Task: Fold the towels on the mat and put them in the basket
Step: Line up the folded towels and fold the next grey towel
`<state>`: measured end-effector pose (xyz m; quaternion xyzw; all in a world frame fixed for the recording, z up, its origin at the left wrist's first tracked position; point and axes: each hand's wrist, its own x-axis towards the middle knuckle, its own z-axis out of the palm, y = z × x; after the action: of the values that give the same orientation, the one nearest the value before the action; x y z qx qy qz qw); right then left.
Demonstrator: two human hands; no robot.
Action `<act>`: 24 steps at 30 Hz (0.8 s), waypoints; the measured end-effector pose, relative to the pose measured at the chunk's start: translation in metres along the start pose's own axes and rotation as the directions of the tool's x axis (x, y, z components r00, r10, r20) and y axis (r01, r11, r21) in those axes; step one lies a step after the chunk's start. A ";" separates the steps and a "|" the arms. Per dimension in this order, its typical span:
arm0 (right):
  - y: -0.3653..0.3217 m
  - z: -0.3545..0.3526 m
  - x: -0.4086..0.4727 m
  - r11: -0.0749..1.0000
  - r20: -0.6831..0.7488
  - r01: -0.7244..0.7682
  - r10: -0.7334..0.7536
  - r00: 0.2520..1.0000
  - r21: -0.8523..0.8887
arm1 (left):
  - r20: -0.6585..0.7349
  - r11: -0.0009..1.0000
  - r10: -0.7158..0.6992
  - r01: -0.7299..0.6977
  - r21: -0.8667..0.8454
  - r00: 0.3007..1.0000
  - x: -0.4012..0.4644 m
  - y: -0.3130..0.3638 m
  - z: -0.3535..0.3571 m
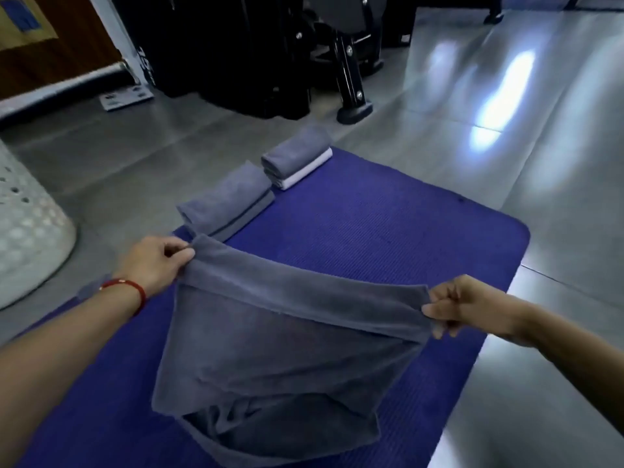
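A grey towel point(270, 359) hangs stretched between my two hands above the blue mat point(388, 231), its lower part crumpled on the mat. My left hand point(155, 265) pinches its upper left corner. My right hand point(466, 307) grips the upper right corner. Two folded grey towels point(226, 201) lie stacked at the mat's far left edge. Behind them sits another folded stack, grey towels on a white one point(297, 157). The white perforated basket point(27, 224) stands on the floor at the left.
Black furniture legs and a metal base point(351, 79) stand beyond the mat. Shiny grey floor point(506, 130) surrounds the mat on the right and far side. A small white item point(125, 97) lies on the floor at the back left.
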<state>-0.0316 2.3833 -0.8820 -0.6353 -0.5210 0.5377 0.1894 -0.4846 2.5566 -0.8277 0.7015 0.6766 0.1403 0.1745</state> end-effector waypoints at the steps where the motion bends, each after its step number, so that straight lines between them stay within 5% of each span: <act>1: 0.003 -0.013 0.001 1.000 0.001 -0.021 0.021 1.000 0.017 | -0.023 1.000 0.005 -0.004 0.027 1.000 0.011 0.017 0.009; 5: 0.019 -0.064 0.018 0.970 -0.308 -0.064 0.136 0.941 0.234 | -0.013 0.985 -0.056 0.053 -0.167 0.998 0.074 0.107 0.047; 9: 0.024 -0.098 0.041 0.809 -0.676 0.187 0.312 0.668 0.558 | 0.065 0.957 0.109 -0.087 -0.276 0.992 0.142 0.207 0.078; 11: 0.021 -0.103 0.050 0.772 -0.765 0.327 0.297 0.572 0.545 | 0.179 0.926 0.213 -0.140 -0.350 0.961 0.151 0.250 0.092; 14: 0.023 -0.079 0.057 0.902 -0.787 0.203 0.201 0.583 0.381 | 0.273 0.910 0.349 -0.255 -0.327 0.896 0.138 0.272 0.112; 17: 0.029 -0.019 0.050 0.999 -0.609 -0.042 0.025 0.792 -0.012 | 0.394 0.904 0.394 -0.428 -0.002 0.831 0.091 0.223 0.135; 20: 0.026 0.046 0.041 0.928 -0.252 0.014 -0.115 0.961 -0.372 | 0.429 0.847 0.423 -0.517 0.126 0.798 0.005 0.131 0.161; 24: 0.016 0.114 0.027 0.792 0.152 0.202 -0.139 0.978 -0.576 | 0.314 0.858 0.375 -0.454 0.238 0.872 -0.145 0.010 0.169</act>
<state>-0.1278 2.3634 -0.9481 -0.5846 -0.7259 0.3623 0.0043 -0.4092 2.4025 -0.9701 0.8619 0.4931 -0.0229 0.1157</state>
